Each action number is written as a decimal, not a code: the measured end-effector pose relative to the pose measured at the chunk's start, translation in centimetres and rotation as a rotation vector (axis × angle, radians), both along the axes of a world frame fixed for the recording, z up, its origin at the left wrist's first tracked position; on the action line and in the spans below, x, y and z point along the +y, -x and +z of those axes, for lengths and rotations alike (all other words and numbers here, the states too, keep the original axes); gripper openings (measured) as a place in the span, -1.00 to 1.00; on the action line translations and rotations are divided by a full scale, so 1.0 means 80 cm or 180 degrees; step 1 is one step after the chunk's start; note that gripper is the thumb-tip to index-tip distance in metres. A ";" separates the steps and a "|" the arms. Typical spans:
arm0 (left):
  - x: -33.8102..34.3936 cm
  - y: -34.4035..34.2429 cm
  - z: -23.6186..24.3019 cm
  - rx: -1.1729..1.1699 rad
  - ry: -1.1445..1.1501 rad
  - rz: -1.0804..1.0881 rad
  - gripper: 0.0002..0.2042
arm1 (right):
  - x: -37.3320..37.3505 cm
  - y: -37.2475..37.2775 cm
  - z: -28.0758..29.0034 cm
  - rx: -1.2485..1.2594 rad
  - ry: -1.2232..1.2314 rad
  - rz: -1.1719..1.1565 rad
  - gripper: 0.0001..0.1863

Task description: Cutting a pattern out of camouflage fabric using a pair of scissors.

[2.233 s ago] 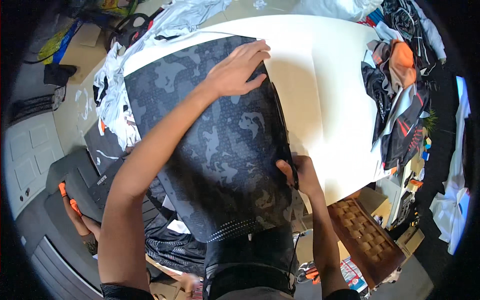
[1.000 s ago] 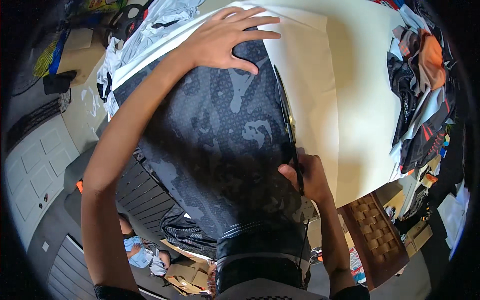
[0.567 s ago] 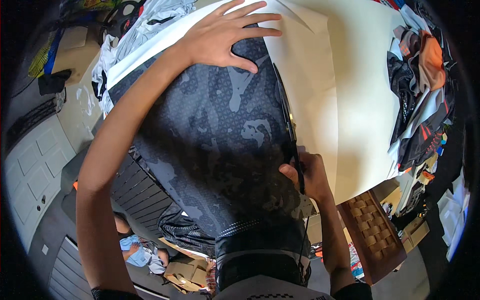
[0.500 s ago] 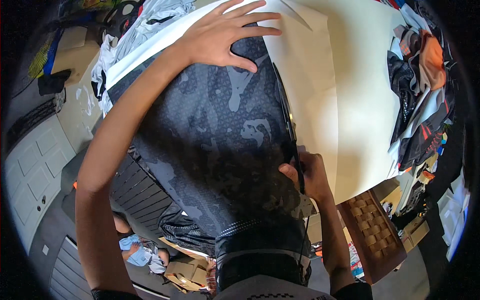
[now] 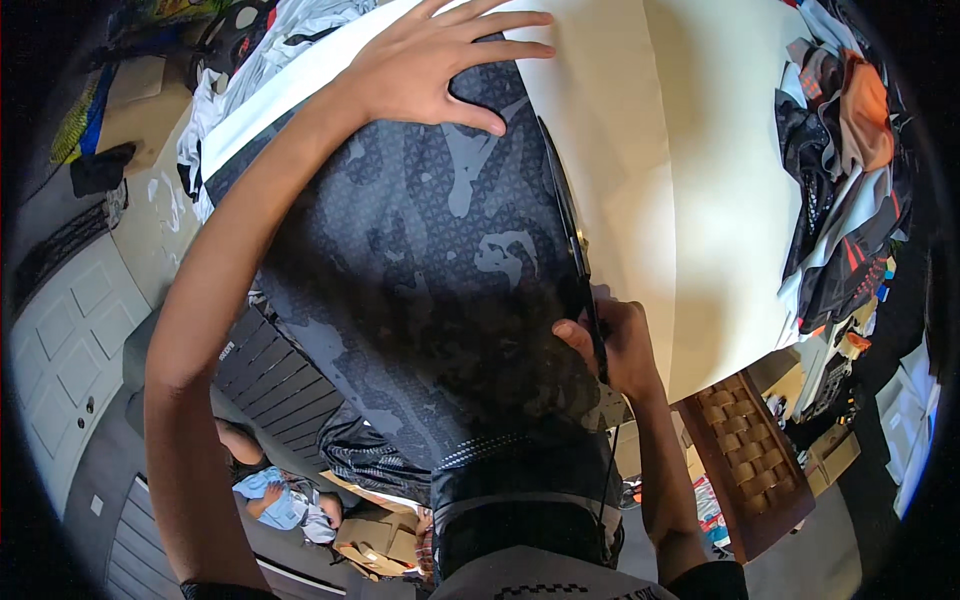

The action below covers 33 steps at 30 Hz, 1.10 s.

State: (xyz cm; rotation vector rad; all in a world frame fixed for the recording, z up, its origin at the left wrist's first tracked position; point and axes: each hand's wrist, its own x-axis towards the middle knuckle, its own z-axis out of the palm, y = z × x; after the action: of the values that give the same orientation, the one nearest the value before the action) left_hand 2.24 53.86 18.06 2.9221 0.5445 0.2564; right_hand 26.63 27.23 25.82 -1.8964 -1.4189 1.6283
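A dark grey camouflage fabric piece (image 5: 420,280) lies over broad cream paper (image 5: 720,150), reaching toward my body at the bottom. Near its top, my left hand (image 5: 445,75) is spread flat, thumb on the fabric and fingertips reaching onto the paper. My right hand (image 5: 625,340) grips black scissors (image 5: 565,210) at the fabric's lower right edge; the long blades point away from me along that edge. Part of the handle is hidden by my fingers.
Garment piles (image 5: 840,190) sit at the right, white cloth (image 5: 270,45) at the upper left. A woven-top wooden bench (image 5: 745,450) stands lower right, a door (image 5: 75,370) far left. Another person (image 5: 285,500) in light blue is low left, beside cardboard boxes (image 5: 375,540).
Since the oldest frame, my left hand has moved up and spread its fingers, and the scissor blades have become visible along the edge. Over the last second both hands have shifted only slightly.
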 end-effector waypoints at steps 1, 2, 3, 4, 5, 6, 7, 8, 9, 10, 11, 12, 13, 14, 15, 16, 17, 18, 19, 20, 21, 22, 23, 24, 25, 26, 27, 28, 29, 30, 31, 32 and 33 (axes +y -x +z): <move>0.001 0.001 -0.001 0.0002 0.0004 -0.0003 -0.11 | 0.000 0.001 0.000 0.0002 0.0004 -0.0003 -0.45; 0.002 0.001 -0.002 -0.0023 0.0019 -0.0024 -0.11 | 0.001 0.002 0.000 0.0014 0.0033 -0.0001 -0.45; 0.003 0.001 -0.002 -0.0049 0.0033 -0.0045 -0.11 | 0.002 0.003 0.000 0.0024 0.0063 0.0000 -0.46; 0.005 0.002 -0.003 -0.0076 0.0047 -0.0066 -0.11 | 0.003 0.004 0.000 0.0035 0.0091 0.0001 -0.47; 0.005 0.002 -0.004 -0.0102 0.0062 -0.0086 -0.11 | 0.003 0.004 0.001 0.0046 0.0120 0.0003 -0.47; 0.005 0.001 -0.005 -0.0103 0.0066 -0.0089 -0.11 | 0.003 0.004 0.001 0.0045 0.0124 0.0000 -0.47; 0.004 0.001 -0.005 -0.0090 0.0089 -0.0064 -0.11 | 0.003 0.004 0.002 0.0057 0.0092 -0.0026 -0.48; 0.004 0.001 -0.005 -0.0076 0.0113 -0.0037 -0.11 | 0.003 0.004 0.002 0.0071 0.0059 -0.0052 -0.48; 0.003 0.001 -0.006 -0.0062 0.0136 -0.0010 -0.11 | 0.003 0.004 0.002 0.0085 0.0026 -0.0076 -0.48; 0.003 0.002 -0.006 -0.0047 0.0159 0.0018 -0.11 | 0.003 0.005 0.002 0.0100 -0.0007 -0.0099 -0.48; 0.002 0.001 -0.005 -0.0051 0.0163 0.0016 -0.11 | 0.002 0.004 0.001 0.0096 -0.0003 -0.0101 -0.48; 0.002 0.000 -0.005 -0.0034 0.0175 0.0019 -0.11 | 0.001 0.004 -0.001 0.0086 -0.0013 -0.0071 -0.48; 0.002 0.000 -0.004 -0.0019 0.0188 0.0023 -0.11 | -0.001 0.004 -0.004 0.0076 -0.0022 -0.0040 -0.48; 0.002 -0.001 -0.004 -0.0005 0.0200 0.0028 -0.11 | -0.003 0.003 -0.006 0.0064 -0.0031 -0.0008 -0.48; 0.002 -0.002 -0.003 0.0008 0.0212 0.0033 -0.11 | -0.003 0.003 -0.007 0.0051 -0.0040 0.0025 -0.47; 0.003 0.000 -0.005 0.0011 0.0209 0.0047 -0.11 | -0.003 0.002 -0.007 0.0055 -0.0043 0.0039 -0.47; 0.004 0.001 -0.007 -0.0049 0.0154 0.0019 -0.11 | -0.002 0.000 -0.007 0.0160 0.0009 0.0008 -0.46; 0.006 0.002 -0.009 -0.0110 0.0099 -0.0008 -0.10 | -0.002 -0.002 -0.007 0.0265 0.0063 -0.0022 -0.46; 0.007 0.003 -0.011 -0.0170 0.0045 -0.0034 -0.10 | -0.001 -0.004 -0.007 0.0370 0.0118 -0.0051 -0.45; 0.008 0.005 -0.013 -0.0228 -0.0010 -0.0059 -0.10 | 0.000 -0.004 -0.007 0.0476 0.0174 -0.0078 -0.44; 0.008 0.003 -0.012 -0.0240 -0.0005 -0.0055 -0.10 | 0.002 -0.003 -0.007 0.0464 0.0179 -0.0074 -0.44; 0.007 0.002 -0.011 -0.0216 0.0025 -0.0030 -0.09 | 0.005 -0.002 -0.007 0.0410 0.0164 -0.0059 -0.43; 0.005 0.001 -0.009 -0.0190 0.0055 -0.0004 -0.09 | 0.008 -0.001 -0.007 0.0359 0.0147 -0.0043 -0.43; 0.004 0.001 -0.007 -0.0163 0.0084 0.0021 -0.08 | 0.011 0.001 -0.006 0.0308 0.0130 -0.0026 -0.42; 0.003 0.001 -0.005 -0.0135 0.0112 0.0046 -0.08 | 0.014 0.002 -0.006 0.0259 0.0111 -0.0010 -0.41; 0.003 0.002 -0.004 -0.0138 0.0111 0.0053 -0.08 | 0.016 0.004 -0.007 0.0255 0.0111 -0.0004 -0.41; 0.003 0.002 -0.004 -0.0144 0.0101 0.0052 -0.07 | 0.018 0.005 -0.007 0.0250 0.0089 -0.0016 -0.41; 0.003 0.002 -0.004 -0.0152 0.0092 0.0051 -0.07 | 0.020 0.006 -0.008 0.0244 0.0068 -0.0030 -0.41; 0.003 0.002 -0.003 -0.0161 0.0083 0.0047 -0.06 | 0.022 0.007 -0.008 0.0236 0.0048 -0.0046 -0.41; 0.003 0.001 -0.003 -0.0172 0.0075 0.0042 -0.06 | 0.023 0.007 -0.008 0.0226 0.0028 -0.0064 -0.41; 0.003 0.001 -0.004 -0.0177 0.0077 0.0042 -0.06 | 0.025 0.008 -0.009 0.0221 0.0030 -0.0064 -0.41; 0.004 0.002 -0.004 -0.0171 0.0083 0.0040 -0.06 | 0.026 0.008 -0.010 0.0230 -0.0001 -0.0052 -0.41; 0.004 0.002 -0.004 -0.0164 0.0089 0.0036 -0.06 | 0.028 0.009 -0.010 0.0239 -0.0031 -0.0041 -0.41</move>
State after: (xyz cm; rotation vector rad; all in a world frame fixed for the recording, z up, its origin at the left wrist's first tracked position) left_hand 2.07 54.17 17.75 2.8775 0.5526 0.3219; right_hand 25.94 29.44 24.98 -1.8154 -1.3797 1.6653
